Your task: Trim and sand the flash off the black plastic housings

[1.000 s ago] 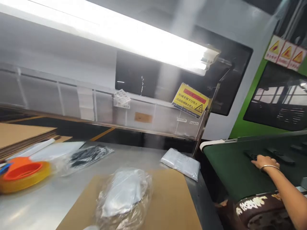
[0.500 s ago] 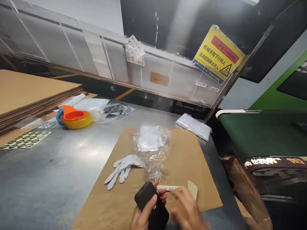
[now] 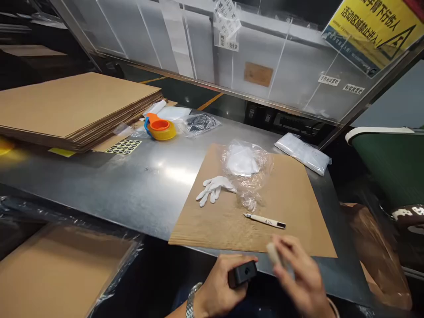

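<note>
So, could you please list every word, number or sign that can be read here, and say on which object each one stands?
"A26": on the white pen-like tool lying on the brown cardboard sheet.
"活动区域禁止进入", with a black warning triangle: on the yellow sign; its line above is cut off.
Small white labels on the clear panel: too small to read.
Hanging paper tags: blurred.
Sheet of round black stickers: unreadable.

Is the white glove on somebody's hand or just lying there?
Just lying there. The white glove lies flat and empty on the brown cardboard sheet, beside the clear plastic bag, with no hand in it.
</note>
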